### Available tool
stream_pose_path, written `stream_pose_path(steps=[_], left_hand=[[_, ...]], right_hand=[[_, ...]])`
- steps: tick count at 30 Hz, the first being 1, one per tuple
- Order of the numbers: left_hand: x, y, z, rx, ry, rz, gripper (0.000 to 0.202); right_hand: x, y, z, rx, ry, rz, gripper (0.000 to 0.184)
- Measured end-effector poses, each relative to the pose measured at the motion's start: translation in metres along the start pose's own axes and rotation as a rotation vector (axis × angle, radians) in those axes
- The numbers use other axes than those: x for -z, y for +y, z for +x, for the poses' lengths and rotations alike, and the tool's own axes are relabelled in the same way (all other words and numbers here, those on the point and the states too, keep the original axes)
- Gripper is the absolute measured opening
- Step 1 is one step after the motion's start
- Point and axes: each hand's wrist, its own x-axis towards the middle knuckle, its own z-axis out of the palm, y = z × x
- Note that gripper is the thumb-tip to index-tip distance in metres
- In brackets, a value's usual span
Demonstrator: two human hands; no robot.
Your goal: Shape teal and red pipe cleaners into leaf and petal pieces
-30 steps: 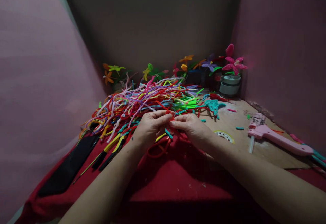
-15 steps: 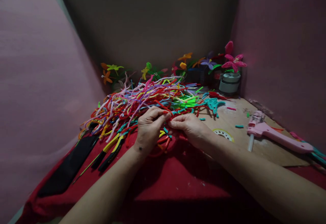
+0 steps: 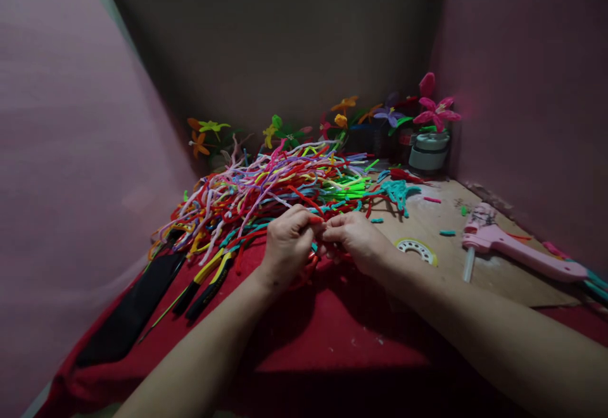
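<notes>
My left hand [image 3: 285, 244] and my right hand [image 3: 355, 238] meet at the middle of the view, fingertips pinched together on a red pipe cleaner [image 3: 315, 219]. Its bent red loops [image 3: 308, 267] hang under my left palm, partly hidden. Just beyond my hands lies a big tangled heap of pipe cleaners [image 3: 270, 187] in many colours. My hands are over a red cloth [image 3: 332, 329].
Yellow-handled pliers [image 3: 205, 278] and a black pouch [image 3: 128, 316] lie at the left. A pink glue gun [image 3: 515, 250] and a yellow-white curved piece [image 3: 418, 249] rest on the wooden board [image 3: 494, 278] at the right. Finished pipe-cleaner flowers [image 3: 434, 113] and a grey pot [image 3: 428, 151] stand at the back wall.
My hands have closed in on each other, and the left hand has turned over the red loops, covering more of them. The view has shifted slightly.
</notes>
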Motion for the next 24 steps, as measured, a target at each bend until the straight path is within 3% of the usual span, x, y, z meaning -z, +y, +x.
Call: stream_pose_path(steps=[2,6,10,12,14,18,21,24], left_hand=[[-0.001,-0.002,0.0,-0.035,0.024,0.04,0.012],[0.001,-0.004,0.001,0.132,-0.026,-0.072,0.014],[0.001,-0.003,0.002,-0.026,0.08,0.029,0.01],[0.002,-0.003,0.005,0.076,0.108,-0.104,0.012],[0.004,-0.003,0.008,0.261,0.115,-0.314,0.017],[0.007,-0.005,0.01,0.48,-0.053,-0.486,0.025],[0.008,-0.005,0.007,0.529,-0.219,-0.476,0.027],[0.007,-0.004,0.005,0.547,-0.303,-0.427,0.028]], right_hand=[[-0.001,-0.001,0.0,-0.018,0.003,-0.003,0.014],[-0.002,-0.002,-0.002,-0.063,0.004,0.006,0.016],[-0.002,0.0,-0.002,-0.069,-0.03,0.032,0.016],[-0.001,0.0,-0.001,-0.042,-0.009,0.104,0.015],[0.001,-0.001,0.001,-0.005,0.029,0.18,0.015],[0.004,-0.001,0.004,0.054,0.089,0.285,0.012],[0.004,0.001,0.006,0.094,0.109,0.315,0.013],[0.005,0.003,0.008,0.096,0.105,0.338,0.011]])
